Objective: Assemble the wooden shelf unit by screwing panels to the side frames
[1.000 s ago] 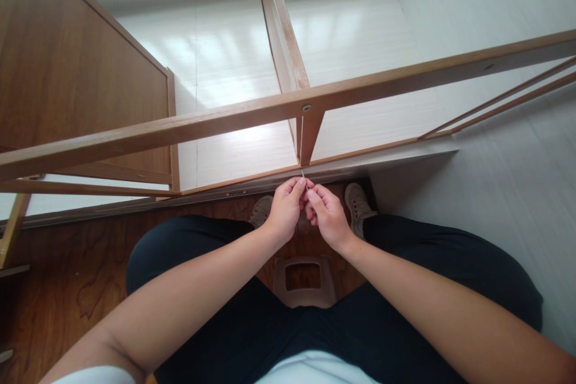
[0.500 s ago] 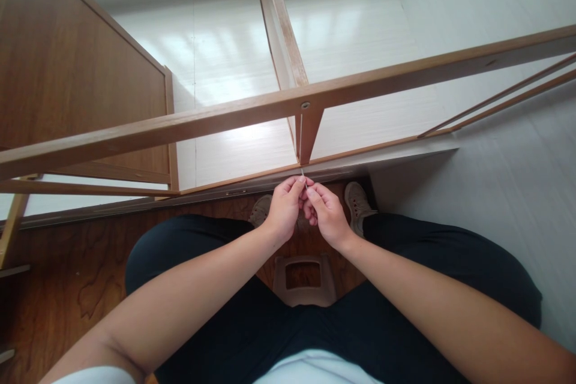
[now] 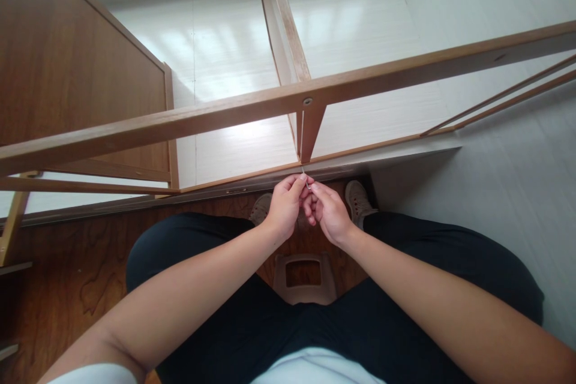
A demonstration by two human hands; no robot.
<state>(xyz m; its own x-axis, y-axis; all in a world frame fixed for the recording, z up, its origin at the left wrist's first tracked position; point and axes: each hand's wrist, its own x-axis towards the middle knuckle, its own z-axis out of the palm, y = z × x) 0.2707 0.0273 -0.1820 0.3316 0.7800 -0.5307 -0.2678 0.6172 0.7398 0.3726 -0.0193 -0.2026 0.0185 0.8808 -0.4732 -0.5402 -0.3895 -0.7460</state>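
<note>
My left hand [image 3: 287, 201] is closed in a pinch around a thin metal hex key [image 3: 308, 184], its thumb and forefinger near the shaft. My right hand [image 3: 329, 209] pinches the bent end of the same hex key from the other side. The tip points up at the lower joint of a wooden frame [image 3: 216, 117], where a short upright [image 3: 312, 131] meets the thin lower rail [image 3: 369, 149]. Whether the tip sits inside a bolt is too small to tell. A round bolt head [image 3: 307, 102] shows in the upper rail above both hands.
A brown wooden panel [image 3: 81, 66] stands at the left, joined to the frame. Beyond lies a white surface [image 3: 234, 150]. A beige plastic stool [image 3: 303, 294] is between my legs on the wood-patterned floor [image 3: 81, 276]. A pale surface [image 3: 495, 174] rises at the right.
My right fingers have shifted slightly around the bent end, which now shows more between the hands. My left hand stays nearly still, and the view has moved a little.
</note>
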